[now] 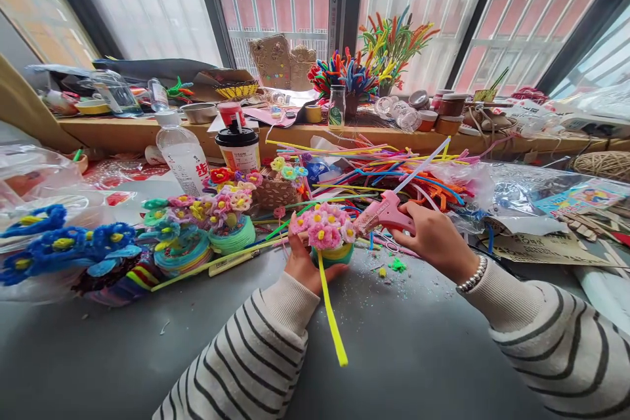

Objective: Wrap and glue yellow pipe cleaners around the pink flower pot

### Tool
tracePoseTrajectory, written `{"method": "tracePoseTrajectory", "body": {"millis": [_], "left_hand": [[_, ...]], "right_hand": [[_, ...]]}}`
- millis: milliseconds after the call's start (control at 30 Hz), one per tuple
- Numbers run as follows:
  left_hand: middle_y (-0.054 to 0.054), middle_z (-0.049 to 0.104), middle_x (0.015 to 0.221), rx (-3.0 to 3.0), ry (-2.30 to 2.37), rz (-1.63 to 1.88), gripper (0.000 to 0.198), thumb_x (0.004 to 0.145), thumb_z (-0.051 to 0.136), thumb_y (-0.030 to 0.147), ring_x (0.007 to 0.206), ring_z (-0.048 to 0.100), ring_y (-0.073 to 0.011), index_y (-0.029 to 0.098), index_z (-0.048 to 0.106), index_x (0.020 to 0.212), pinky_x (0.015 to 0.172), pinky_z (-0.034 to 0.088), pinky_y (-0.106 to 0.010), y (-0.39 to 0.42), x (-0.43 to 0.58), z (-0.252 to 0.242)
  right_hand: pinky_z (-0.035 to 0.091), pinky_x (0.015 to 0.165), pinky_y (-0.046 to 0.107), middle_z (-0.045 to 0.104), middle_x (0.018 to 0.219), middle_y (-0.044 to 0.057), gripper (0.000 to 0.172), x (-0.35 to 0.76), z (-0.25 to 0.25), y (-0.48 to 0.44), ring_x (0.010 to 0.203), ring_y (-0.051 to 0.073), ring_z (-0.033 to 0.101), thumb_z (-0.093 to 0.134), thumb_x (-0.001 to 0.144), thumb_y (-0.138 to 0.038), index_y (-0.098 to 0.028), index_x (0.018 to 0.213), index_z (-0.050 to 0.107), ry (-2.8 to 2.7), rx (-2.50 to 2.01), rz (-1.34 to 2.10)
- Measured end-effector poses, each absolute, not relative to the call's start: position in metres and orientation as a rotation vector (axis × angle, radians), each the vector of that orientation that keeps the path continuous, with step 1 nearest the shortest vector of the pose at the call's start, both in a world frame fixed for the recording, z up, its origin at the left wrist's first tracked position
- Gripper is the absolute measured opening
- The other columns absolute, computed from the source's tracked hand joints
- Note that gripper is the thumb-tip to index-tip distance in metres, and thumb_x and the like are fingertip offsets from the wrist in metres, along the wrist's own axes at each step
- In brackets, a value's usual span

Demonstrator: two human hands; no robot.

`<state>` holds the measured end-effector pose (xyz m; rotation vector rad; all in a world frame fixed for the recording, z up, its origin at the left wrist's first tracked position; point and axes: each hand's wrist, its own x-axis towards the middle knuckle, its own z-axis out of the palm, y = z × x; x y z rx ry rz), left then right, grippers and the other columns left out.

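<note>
My left hand (304, 264) is wrapped round a small pot (339, 254) banded in yellow and green. Pink pipe-cleaner flowers (325, 226) with yellow centres fill its top. From the pot's front a yellow pipe cleaner (333, 315) hangs loose toward me. My right hand (438, 239) grips a pink hot glue gun (386, 213) by its handle. A pale glue stick (423, 161) sticks out of its back end. The nozzle points left and reaches the right side of the flowers; whether it touches them I cannot tell.
Finished flower pots, one with blue flowers (62, 243), stand at the left. Behind my hands lies a heap of loose pipe cleaners (364, 167). A water bottle (183, 151) and lidded cup (238, 146) stand before the wooden ledge (285, 134). Green scraps (398, 265) lie on the grey table (394, 354).
</note>
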<state>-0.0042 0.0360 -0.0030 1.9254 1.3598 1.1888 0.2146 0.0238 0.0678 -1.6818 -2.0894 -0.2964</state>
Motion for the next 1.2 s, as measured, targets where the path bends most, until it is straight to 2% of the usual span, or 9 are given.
{"method": "tracePoseTrajectory", "body": {"millis": [100,167,267,400,500,700,1000,1200], "left_hand": [[-0.017,0.033,0.121,1.948,1.406,1.191,0.097,0.052,0.068,0.037,0.112,0.036,-0.0363,0.021,0.0,0.119,0.086,0.037,-0.054,0.036,-0.002,-0.004],[-0.016,0.036,0.119,1.978,1.376,1.18,0.093,0.055,0.066,0.036,0.111,0.038,-0.0356,0.022,0.0,0.119,0.085,0.037,-0.055,0.037,-0.002,-0.005],[-0.014,0.039,0.116,2.008,1.337,1.163,0.091,0.057,0.064,0.035,0.107,0.041,-0.034,0.024,-0.003,0.118,0.083,0.039,-0.052,0.039,-0.004,-0.007],[-0.019,0.035,0.118,1.995,1.376,1.148,0.089,0.055,0.064,0.036,0.107,0.041,-0.0362,0.022,0.001,0.117,0.075,0.043,-0.049,0.041,-0.006,-0.009],[-0.017,0.037,0.117,2.004,1.358,1.149,0.086,0.055,0.065,0.037,0.104,0.043,-0.0358,0.024,0.004,0.116,0.072,0.044,-0.048,0.041,-0.006,-0.009],[-0.011,0.048,0.105,1.98,1.31,1.183,0.088,0.053,0.067,0.032,0.095,0.051,-0.0316,0.025,0.005,0.115,0.074,0.044,-0.047,0.04,-0.004,-0.005],[-0.013,0.049,0.105,1.827,1.276,1.252,0.085,0.049,0.067,0.037,0.096,0.051,-0.0321,0.023,0.012,0.113,0.074,0.044,-0.048,0.041,0.0,-0.009],[-0.013,0.047,0.111,1.8,1.148,1.326,0.09,0.049,0.069,0.03,0.102,0.048,-0.0288,0.024,0.009,0.117,0.083,0.04,-0.048,0.042,-0.001,-0.011]], "right_hand": [[0.04,0.055,0.026,0.062,0.076,0.008,0.025,0.215,0.066,0.024,0.065,0.018,0.057,0.052,0.067,-0.029,-0.013,0.085,0.05,-2.078,-1.669,-0.296],[0.04,0.055,0.026,0.062,0.075,0.008,0.025,0.215,0.066,0.024,0.064,0.018,0.057,0.051,0.067,-0.03,-0.013,0.085,0.05,-2.074,-1.664,-0.289],[0.04,0.055,0.026,0.062,0.077,0.007,0.023,0.215,0.067,0.023,0.064,0.018,0.057,0.05,0.068,-0.028,-0.014,0.086,0.05,-2.076,-1.678,-0.283],[0.039,0.054,0.025,0.062,0.078,0.007,0.022,0.216,0.069,0.023,0.065,0.017,0.057,0.051,0.068,-0.028,-0.013,0.085,0.051,-2.086,-1.694,-0.28],[0.038,0.053,0.024,0.061,0.073,0.006,0.023,0.218,0.073,0.025,0.061,0.016,0.056,0.052,0.068,-0.031,-0.014,0.083,0.052,-2.098,-1.698,-0.263],[0.036,0.051,0.024,0.06,0.069,0.004,0.021,0.219,0.077,0.028,0.057,0.015,0.054,0.052,0.068,-0.031,-0.014,0.08,0.053,-2.109,-1.718,-0.248],[0.039,0.053,0.025,0.063,0.076,0.006,0.024,0.224,0.075,0.026,0.059,0.016,0.056,0.05,0.07,-0.035,-0.015,0.084,0.053,-2.114,-1.709,-0.242],[0.039,0.054,0.026,0.063,0.077,0.006,0.024,0.222,0.078,0.025,0.06,0.017,0.056,0.05,0.07,-0.036,-0.016,0.082,0.054,-2.115,-1.75,-0.238]]}}
